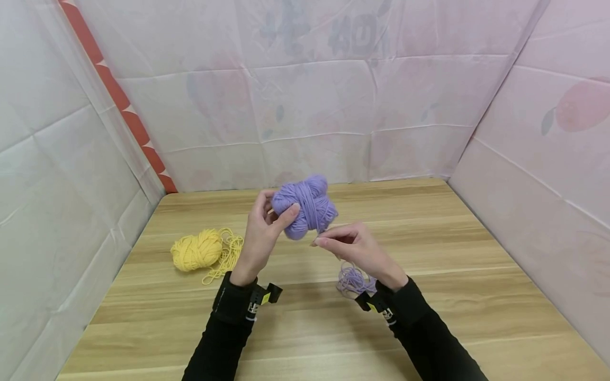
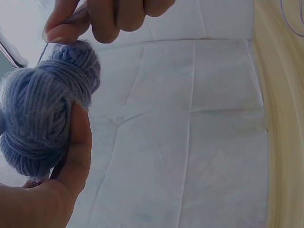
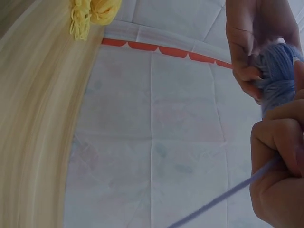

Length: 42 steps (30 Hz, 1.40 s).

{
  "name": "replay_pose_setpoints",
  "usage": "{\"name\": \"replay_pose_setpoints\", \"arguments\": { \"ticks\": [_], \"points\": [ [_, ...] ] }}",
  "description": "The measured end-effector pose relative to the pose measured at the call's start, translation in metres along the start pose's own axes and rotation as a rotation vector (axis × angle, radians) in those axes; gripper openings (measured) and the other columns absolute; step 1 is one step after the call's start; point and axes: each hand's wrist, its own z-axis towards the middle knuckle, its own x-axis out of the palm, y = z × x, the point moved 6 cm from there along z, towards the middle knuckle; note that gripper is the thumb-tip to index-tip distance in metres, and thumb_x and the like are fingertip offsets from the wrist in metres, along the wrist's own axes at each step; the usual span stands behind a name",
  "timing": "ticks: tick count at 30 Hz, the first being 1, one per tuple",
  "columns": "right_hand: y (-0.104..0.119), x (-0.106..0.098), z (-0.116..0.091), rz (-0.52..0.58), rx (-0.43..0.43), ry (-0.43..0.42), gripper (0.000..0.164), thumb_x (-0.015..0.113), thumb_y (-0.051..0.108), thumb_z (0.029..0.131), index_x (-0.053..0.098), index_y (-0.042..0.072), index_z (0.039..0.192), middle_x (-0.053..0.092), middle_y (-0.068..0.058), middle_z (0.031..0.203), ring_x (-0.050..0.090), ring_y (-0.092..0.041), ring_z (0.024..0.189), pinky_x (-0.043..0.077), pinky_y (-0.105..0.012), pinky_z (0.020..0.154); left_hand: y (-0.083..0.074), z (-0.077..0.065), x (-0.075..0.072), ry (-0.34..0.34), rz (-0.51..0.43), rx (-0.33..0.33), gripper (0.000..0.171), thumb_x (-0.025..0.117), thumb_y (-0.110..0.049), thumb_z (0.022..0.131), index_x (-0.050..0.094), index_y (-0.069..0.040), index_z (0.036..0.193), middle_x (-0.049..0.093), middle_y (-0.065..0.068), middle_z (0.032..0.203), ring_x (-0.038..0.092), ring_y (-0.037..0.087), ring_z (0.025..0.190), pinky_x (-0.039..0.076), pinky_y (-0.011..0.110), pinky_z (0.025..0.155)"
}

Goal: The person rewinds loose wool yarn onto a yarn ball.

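Note:
A ball of purple yarn [image 1: 307, 203] is held up over the table by my left hand [image 1: 259, 233], thumb across its near side and fingers behind. Strands wrap around its middle. My right hand [image 1: 359, 248] pinches the yarn strand between thumb and forefinger, right at the ball's lower right edge. In the right wrist view the purple strand [image 3: 223, 194] runs out from under the curled fingers. Below the right wrist, a loose heap of purple yarn [image 1: 355, 280] lies on the table. The left wrist view shows the thumb [image 2: 80, 142] pressed against the ball.
A yellow yarn ball [image 1: 197, 251] lies at the left of the wooden table [image 1: 295, 328], with loose yellow strands [image 1: 231, 251] beside it, partly behind the left wrist. White printed cloth [image 1: 310, 106] hangs along the back and both sides.

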Motion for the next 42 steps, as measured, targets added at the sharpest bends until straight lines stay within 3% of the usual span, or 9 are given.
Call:
{"name": "replay_pose_setpoints", "arguments": {
  "ticks": [9,12,16,19,21,26,32,37,42],
  "points": [
    [-0.008,0.001,0.003,0.05,-0.001,0.025,0.018,0.06,0.012,0.095,0.073,0.0,0.1,0.037,0.009,0.057,0.032,-0.005,0.049,0.025,-0.028,0.041,-0.004,-0.003,0.003,0.068,-0.105,0.033,0.039,0.062,-0.014,0.092,0.044,-0.01,0.127,0.06,0.011,0.121,0.061,0.022,0.109,0.053,0.033,0.093],
    [-0.01,-0.001,0.004,0.099,-0.01,0.024,0.018,0.058,0.006,0.094,0.075,0.009,0.1,0.05,0.012,0.06,0.034,-0.003,0.051,0.025,-0.03,0.041,-0.006,-0.004,0.007,0.134,-0.172,0.044,0.037,0.059,-0.012,0.094,0.044,-0.01,0.127,0.06,0.008,0.118,0.061,0.018,0.106,0.054,0.029,0.089],
    [-0.01,-0.008,0.003,0.113,-0.014,0.03,0.032,0.055,-0.001,0.092,0.074,0.025,0.091,0.055,0.014,0.065,0.037,-0.001,0.053,0.029,-0.027,0.042,-0.008,-0.006,0.012,0.242,-0.271,0.037,0.036,0.057,-0.009,0.095,0.045,-0.01,0.128,0.061,0.006,0.113,0.062,0.015,0.101,0.054,0.027,0.085],
    [-0.01,-0.013,0.001,0.09,-0.006,0.048,0.034,0.053,-0.004,0.091,0.071,0.025,0.089,0.047,0.013,0.065,0.038,-0.002,0.055,0.03,-0.026,0.044,-0.009,-0.007,0.014,0.293,-0.295,0.03,0.036,0.057,-0.009,0.095,0.044,-0.009,0.129,0.061,0.005,0.111,0.062,0.014,0.099,0.055,0.026,0.084],
    [-0.01,-0.016,0.0,0.074,0.007,0.054,0.032,0.053,-0.003,0.091,0.071,0.023,0.092,0.051,0.012,0.069,0.039,-0.002,0.056,0.031,-0.026,0.046,-0.01,-0.008,0.014,0.316,-0.294,0.025,0.037,0.057,-0.01,0.095,0.044,-0.008,0.13,0.061,0.005,0.111,0.062,0.014,0.099,0.055,0.026,0.083],
    [-0.009,-0.026,-0.004,0.041,0.026,0.037,0.026,0.055,0.002,0.094,0.072,0.021,0.096,0.054,0.011,0.071,0.042,-0.003,0.057,0.034,-0.026,0.047,-0.008,-0.011,0.015,0.357,-0.223,0.002,0.04,0.059,-0.013,0.095,0.045,-0.006,0.132,0.061,0.007,0.111,0.064,0.016,0.098,0.056,0.029,0.082],
    [-0.007,-0.031,-0.005,0.076,0.062,0.009,0.02,0.048,0.0,0.093,0.059,0.013,0.082,0.038,0.008,0.063,0.033,-0.013,0.053,0.031,-0.027,0.048,-0.007,-0.014,0.017,0.419,-0.048,-0.044,0.042,0.064,-0.016,0.091,0.05,-0.012,0.131,0.061,0.013,0.113,0.065,0.024,0.097,0.058,0.04,0.082],
    [-0.007,-0.031,-0.004,0.099,0.126,-0.055,0.018,0.05,0.014,0.099,0.059,0.013,0.083,0.043,0.009,0.067,0.035,-0.007,0.054,0.029,-0.025,0.047,-0.004,-0.016,0.02,0.472,-0.007,-0.043,0.043,0.067,-0.016,0.089,0.053,-0.013,0.13,0.061,0.017,0.116,0.064,0.027,0.1,0.057,0.043,0.085],
    [-0.005,-0.032,-0.005,0.217,0.111,-0.147,0.018,0.052,0.021,0.1,0.061,0.012,0.087,0.044,0.01,0.068,0.035,-0.003,0.055,0.025,-0.024,0.048,-0.002,-0.016,0.021,0.481,0.066,-0.032,0.044,0.071,-0.016,0.086,0.056,-0.018,0.127,0.062,0.012,0.117,0.064,0.025,0.103,0.056,0.041,0.088]
  ]
}}
